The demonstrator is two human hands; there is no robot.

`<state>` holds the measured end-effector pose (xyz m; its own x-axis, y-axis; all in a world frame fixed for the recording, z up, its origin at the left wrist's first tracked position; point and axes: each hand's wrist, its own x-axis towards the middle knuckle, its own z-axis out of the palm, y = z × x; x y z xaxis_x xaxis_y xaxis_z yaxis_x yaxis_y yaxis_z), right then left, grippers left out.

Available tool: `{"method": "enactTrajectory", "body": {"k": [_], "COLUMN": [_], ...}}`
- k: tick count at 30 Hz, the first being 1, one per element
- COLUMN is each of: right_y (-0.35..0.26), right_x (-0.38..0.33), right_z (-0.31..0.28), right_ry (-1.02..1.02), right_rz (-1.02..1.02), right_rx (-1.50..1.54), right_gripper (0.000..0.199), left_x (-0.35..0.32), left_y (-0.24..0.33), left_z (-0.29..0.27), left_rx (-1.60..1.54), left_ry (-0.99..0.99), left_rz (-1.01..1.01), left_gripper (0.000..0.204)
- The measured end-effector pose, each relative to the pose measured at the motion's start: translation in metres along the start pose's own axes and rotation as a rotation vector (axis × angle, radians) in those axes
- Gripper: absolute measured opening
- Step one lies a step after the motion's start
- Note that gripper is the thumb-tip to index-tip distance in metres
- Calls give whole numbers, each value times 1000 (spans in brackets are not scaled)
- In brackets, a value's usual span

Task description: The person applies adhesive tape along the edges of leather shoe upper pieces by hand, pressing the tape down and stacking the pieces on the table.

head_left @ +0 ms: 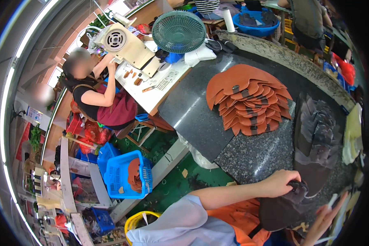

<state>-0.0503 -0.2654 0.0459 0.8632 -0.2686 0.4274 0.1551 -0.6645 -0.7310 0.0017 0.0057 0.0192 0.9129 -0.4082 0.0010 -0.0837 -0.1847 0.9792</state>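
My left hand (279, 183) is closed, its curled fingers gripping a small dark leather piece (301, 189). Below it lies a larger dark brown leather panel (279, 213) with a rounded edge, close to my lap. At the lower right, my right hand (322, 223) has its fingers nearly straight. A thin white stick (333, 201) shows between its thumb and fingers; the kind of tool is unclear. Ahead of my left hand, overlapping dark leather pieces (317, 131) run along the table. To their left sits a fanned stack of reddish-brown leather pieces (250, 100) with dark tabs.
The dark stone table (192, 110) adjoins a white sewing table (168, 80) with a sewing machine (129, 47), where a person (98, 90) works. A green fan (179, 32) stands behind. Blue baskets (129, 174) are on the floor at left; pale cloths (352, 135) hang at right.
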Motion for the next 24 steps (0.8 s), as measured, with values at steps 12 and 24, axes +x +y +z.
{"method": "enactTrajectory", "body": {"k": [12, 24], "right_y": [-140, -95], "right_x": [-23, -7], "right_z": [24, 46], "right_ry": [-1114, -784], "right_rz": [32, -108], "right_rx": [358, 110], "right_gripper": [18, 7], "left_x": [-2, -6], "left_y": [4, 1], "left_z": [4, -5], "left_rx": [70, 32], "left_ry": [-10, 17], "left_rz": [50, 68], "left_gripper": [32, 32]}}
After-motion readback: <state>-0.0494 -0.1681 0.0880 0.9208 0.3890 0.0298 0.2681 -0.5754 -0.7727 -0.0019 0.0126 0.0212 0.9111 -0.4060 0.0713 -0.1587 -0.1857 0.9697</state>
